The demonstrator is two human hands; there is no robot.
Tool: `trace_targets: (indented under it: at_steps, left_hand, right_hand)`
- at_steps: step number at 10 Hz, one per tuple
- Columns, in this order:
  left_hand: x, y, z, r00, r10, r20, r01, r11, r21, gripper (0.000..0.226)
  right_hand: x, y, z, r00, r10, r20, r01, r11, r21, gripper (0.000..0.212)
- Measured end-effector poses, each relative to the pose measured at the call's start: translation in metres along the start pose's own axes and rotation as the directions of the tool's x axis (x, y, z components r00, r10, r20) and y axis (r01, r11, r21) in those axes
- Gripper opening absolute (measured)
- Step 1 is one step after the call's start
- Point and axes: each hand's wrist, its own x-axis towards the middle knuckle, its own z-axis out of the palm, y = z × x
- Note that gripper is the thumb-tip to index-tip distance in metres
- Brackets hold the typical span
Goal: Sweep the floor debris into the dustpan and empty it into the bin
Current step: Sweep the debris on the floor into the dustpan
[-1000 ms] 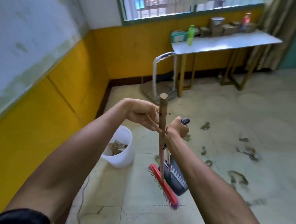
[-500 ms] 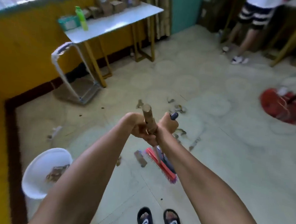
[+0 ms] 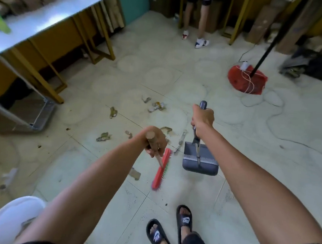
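1. Open tiled floor [image 3: 178,79] stretches ahead of the person; the widest bare stretch lies to the right, crossed only by a thin cable.
2. On the left edge stands a table [image 3: 49,13] with yellow legs, and below it a metal frame [image 3: 23,116] leans on the floor.
3. At the far side a second person's legs [image 3: 197,19] stand near a doorway; a red mop head [image 3: 245,82] lies on the right.
4. The left hand [image 3: 155,140] is wrapped tight round the wooden handle of the broom [image 3: 161,171], its red head low over the tiles.
5. The right hand [image 3: 202,119] is closed round the grip of the dustpan [image 3: 200,162], which hangs just right of the broom head, apart from it.
6. Debris [image 3: 156,107] lies scattered ahead and left of the tools; one scrap sits just left of the broom head.
7. The white bin [image 3: 10,220] stands at the lower left, partly hidden by the left forearm.
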Motion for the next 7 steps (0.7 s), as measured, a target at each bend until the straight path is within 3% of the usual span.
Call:
trace_targets:
  at_steps: [1,2,3,4,5,7]
  left_hand:
    - [0.029,0.034,0.014,0.998,-0.038,0.055,0.022,0.966,0.258,0.027]
    - [0.046,0.063,0.022,0.99,-0.104,0.095,0.064,0.931,0.359,0.024]
    - [0.063,0.08,0.029,0.995,0.094,-0.044,-0.06,0.868,0.493,0.012]
    - [0.081,0.078,0.051,0.957,0.277,-0.087,-0.134,0.688,0.713,0.02]
    - [0.111,0.061,0.072,0.943,0.326,-0.07,-0.121,0.53,0.839,0.028]
    - [0.157,0.047,0.093,0.928,0.346,-0.14,-0.043,0.472,0.881,0.05]
  right_hand:
    - [0.009,0.022,-0.014,0.999,-0.051,0.004,0.051,0.996,-0.076,0.021]
    - [0.024,0.037,-0.026,0.997,-0.082,-0.006,0.081,0.991,-0.108,0.024]
    - [0.043,0.048,-0.044,0.995,-0.098,-0.001,0.096,0.981,-0.166,0.026]
    - [0.062,0.062,-0.069,0.996,-0.087,0.035,0.093,0.963,-0.253,0.027]
    - [0.076,0.078,-0.091,0.997,-0.062,0.052,0.075,0.954,-0.291,0.029]
    - [0.094,0.1,-0.103,0.995,-0.052,0.091,0.082,0.927,-0.367,0.034]
